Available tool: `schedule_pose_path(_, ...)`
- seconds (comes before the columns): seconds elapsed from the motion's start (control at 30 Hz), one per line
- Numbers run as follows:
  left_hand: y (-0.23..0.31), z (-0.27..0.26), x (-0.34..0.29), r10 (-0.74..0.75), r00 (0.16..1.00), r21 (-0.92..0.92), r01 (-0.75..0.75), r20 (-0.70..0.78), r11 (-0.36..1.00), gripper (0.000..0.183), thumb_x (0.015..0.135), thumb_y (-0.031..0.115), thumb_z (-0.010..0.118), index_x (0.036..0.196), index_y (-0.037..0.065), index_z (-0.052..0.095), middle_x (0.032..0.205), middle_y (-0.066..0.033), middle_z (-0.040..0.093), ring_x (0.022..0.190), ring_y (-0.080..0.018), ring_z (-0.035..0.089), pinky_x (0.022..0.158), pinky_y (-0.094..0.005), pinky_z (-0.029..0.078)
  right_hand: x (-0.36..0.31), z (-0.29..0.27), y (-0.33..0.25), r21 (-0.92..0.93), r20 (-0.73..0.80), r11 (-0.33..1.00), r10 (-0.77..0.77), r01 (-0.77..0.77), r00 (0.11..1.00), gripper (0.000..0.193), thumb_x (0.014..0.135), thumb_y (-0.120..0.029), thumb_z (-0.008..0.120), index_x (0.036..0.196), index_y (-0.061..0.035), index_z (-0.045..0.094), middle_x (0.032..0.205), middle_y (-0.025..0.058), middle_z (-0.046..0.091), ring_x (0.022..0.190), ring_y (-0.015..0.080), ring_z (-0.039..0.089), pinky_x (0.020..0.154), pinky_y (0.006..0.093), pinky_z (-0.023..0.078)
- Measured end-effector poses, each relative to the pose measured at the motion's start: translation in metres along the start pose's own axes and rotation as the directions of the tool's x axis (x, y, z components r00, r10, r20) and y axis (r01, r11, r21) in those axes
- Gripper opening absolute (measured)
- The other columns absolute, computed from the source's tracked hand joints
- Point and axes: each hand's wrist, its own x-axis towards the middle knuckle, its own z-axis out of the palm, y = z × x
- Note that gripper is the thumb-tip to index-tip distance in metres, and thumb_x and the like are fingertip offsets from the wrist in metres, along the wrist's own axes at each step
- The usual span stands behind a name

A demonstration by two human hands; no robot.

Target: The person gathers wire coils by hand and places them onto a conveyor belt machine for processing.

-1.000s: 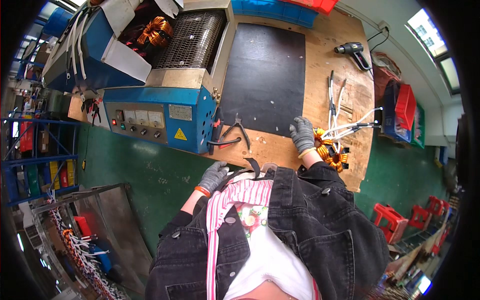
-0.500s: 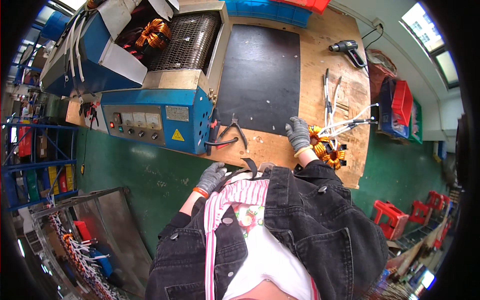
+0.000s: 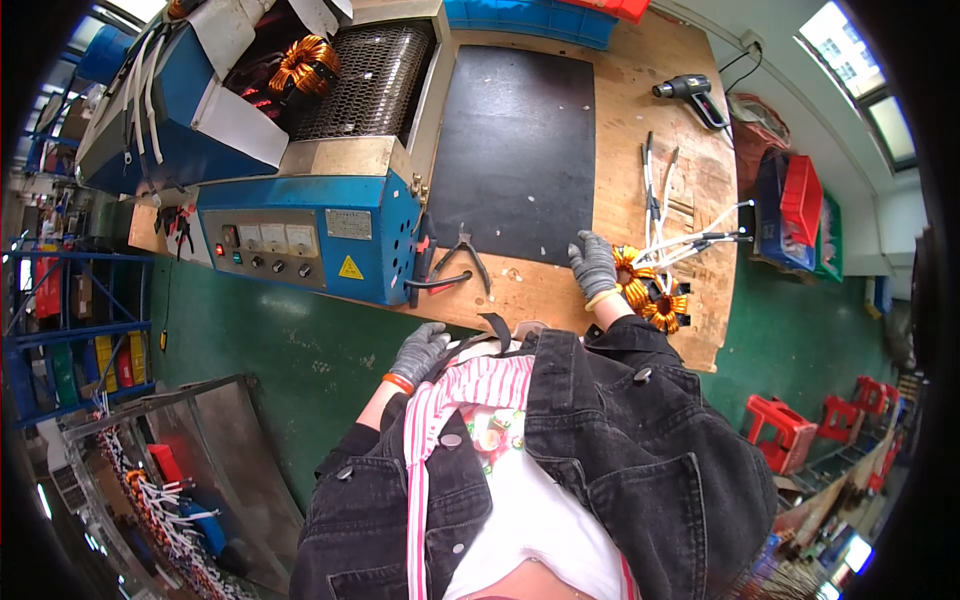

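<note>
My right hand (image 3: 594, 266), in a grey glove, rests at the near right corner of the black mat (image 3: 515, 150). Its fingers are stretched out and it grips nothing that I can see. Beside it lie copper-wound toroid coils (image 3: 664, 308) with long white and black leads (image 3: 690, 246). My left hand (image 3: 420, 354), also gloved in grey with an orange band at the wrist, hangs in front of my body below the table's edge. Its fingers are loosely extended next to a black strap, with nothing visible in them. Another copper toroid coil (image 3: 306, 66) sits on the mesh belt of the blue machine (image 3: 310, 240).
Cutting pliers (image 3: 464, 262) and red-handled tools (image 3: 424, 262) lie between machine and mat. A heat gun (image 3: 692, 96) rests at the far right of the wooden table (image 3: 628, 110). Blue and red bins (image 3: 530, 22) stand at the back. Red stools (image 3: 776, 432) are on the floor at right.
The whole view has shifted a few pixels. Both hands hold nearly the same place and pose, and the coils and tools lie as before.
</note>
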Motion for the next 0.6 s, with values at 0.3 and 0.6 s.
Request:
schedule_pose_path(0.3,0.001,-0.001,0.001,-0.022,1.000,-0.001,0.022,-0.001,1.000,0.034,0.083,0.020,0.058,0.112,0.003,0.053,0.104,-0.0122,0.060,0.093,-0.0194,0.056,0.081,-0.0290,0.044,0.003,-0.001,-0.001,0.007,0.046,0.999,0.044,-0.044,0.998,0.034,0.077,-0.024,0.060,0.104,-0.0058,0.054,0.104,0.0171,0.055,0.099,0.0335,0.050,0.088,0.0400,0.040)
schedule_pose_path(0.6,-0.005,0.002,0.005,0.011,1.000,-0.030,-0.012,-0.030,0.999,0.033,0.081,0.019,0.059,0.108,0.001,0.055,0.101,-0.0142,0.062,0.093,-0.0233,0.059,0.081,-0.0303,0.045,0.007,-0.007,-0.010,-0.018,0.080,0.998,0.069,-0.068,0.994,0.034,0.078,-0.024,0.059,0.104,-0.0049,0.054,0.106,0.0166,0.055,0.100,0.0343,0.049,0.088,0.0402,0.039)
